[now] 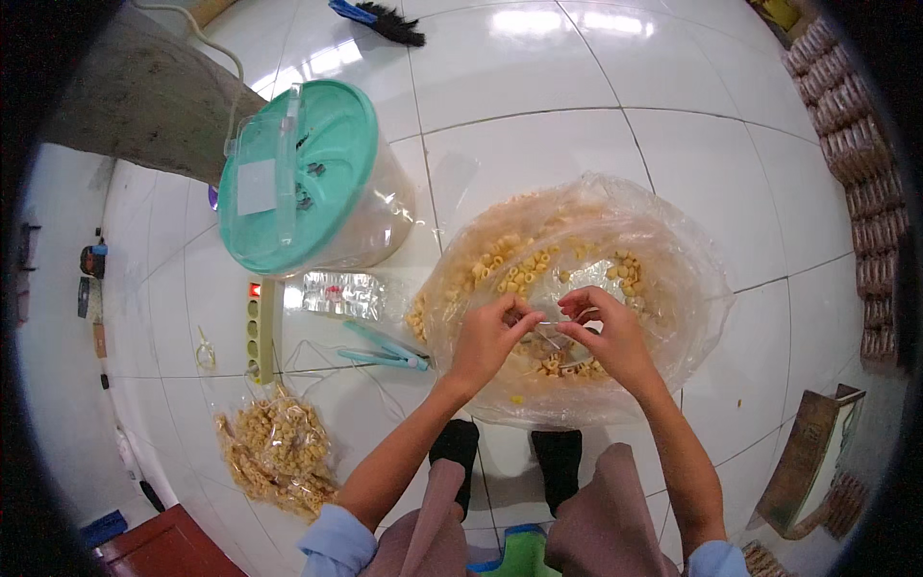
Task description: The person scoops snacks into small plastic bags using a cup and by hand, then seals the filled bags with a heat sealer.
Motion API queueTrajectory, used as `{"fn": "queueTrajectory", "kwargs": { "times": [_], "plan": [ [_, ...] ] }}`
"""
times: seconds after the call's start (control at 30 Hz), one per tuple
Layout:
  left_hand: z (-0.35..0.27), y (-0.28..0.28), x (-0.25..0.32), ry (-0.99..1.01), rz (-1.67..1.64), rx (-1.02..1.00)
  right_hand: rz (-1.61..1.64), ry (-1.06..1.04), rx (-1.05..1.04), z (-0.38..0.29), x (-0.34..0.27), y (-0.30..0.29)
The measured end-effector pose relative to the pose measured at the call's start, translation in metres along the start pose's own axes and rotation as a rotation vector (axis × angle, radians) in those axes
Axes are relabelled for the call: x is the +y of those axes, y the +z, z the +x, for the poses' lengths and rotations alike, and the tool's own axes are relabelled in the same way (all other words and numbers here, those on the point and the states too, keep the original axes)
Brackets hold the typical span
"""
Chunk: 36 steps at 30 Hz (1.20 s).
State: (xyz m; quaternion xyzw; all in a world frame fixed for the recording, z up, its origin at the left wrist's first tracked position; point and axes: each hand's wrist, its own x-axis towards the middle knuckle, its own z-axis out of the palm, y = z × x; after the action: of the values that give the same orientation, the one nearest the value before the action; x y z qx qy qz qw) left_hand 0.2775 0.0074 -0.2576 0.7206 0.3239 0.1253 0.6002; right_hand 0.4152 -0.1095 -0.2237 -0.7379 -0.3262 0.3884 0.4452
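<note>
My left hand (489, 337) and my right hand (611, 337) face each other over a large transparent plastic bag (692, 303) on the tiled floor. Between their fingertips they pinch the edge of a thin, see-through plastic piece (549, 324), probably a small bag. Below them, the wide-mouthed large bag holds short tube-shaped snack pieces (530, 270), piled mostly along its far side. To the left of my left hand lies a light-blue clamp-shaped tool (389, 355) with its arms apart, resembling a hair straightener.
A tub with a teal lid (335, 173) stands at upper left, near a power strip (261, 335) and silvery plastic packaging (342, 294). A filled snack bag (277, 451) lies lower left. Stacked packets (854, 151) line the right side. A black-bristled brush (389, 23) lies far off.
</note>
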Motion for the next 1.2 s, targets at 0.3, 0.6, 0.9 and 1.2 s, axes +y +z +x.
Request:
{"fn": "queueTrajectory", "kwargs": {
  "times": [0.3,0.6,0.9,1.2],
  "plan": [
    [0.008,0.004,0.022,-0.041,0.11,-0.002,-0.209,0.03,0.051,0.004,0.007,-0.006],
    [0.011,0.002,0.032,0.247,0.396,-0.014,0.554,0.157,-0.067,0.005,-0.011,-0.013],
    [0.014,0.001,0.033,0.133,0.288,-0.084,0.3,0.302,-0.281,0.008,0.0,-0.024],
    [0.014,0.0,0.034,0.19,0.429,-0.11,0.621,0.332,-0.147,-0.005,0.008,-0.016]
  ]
}}
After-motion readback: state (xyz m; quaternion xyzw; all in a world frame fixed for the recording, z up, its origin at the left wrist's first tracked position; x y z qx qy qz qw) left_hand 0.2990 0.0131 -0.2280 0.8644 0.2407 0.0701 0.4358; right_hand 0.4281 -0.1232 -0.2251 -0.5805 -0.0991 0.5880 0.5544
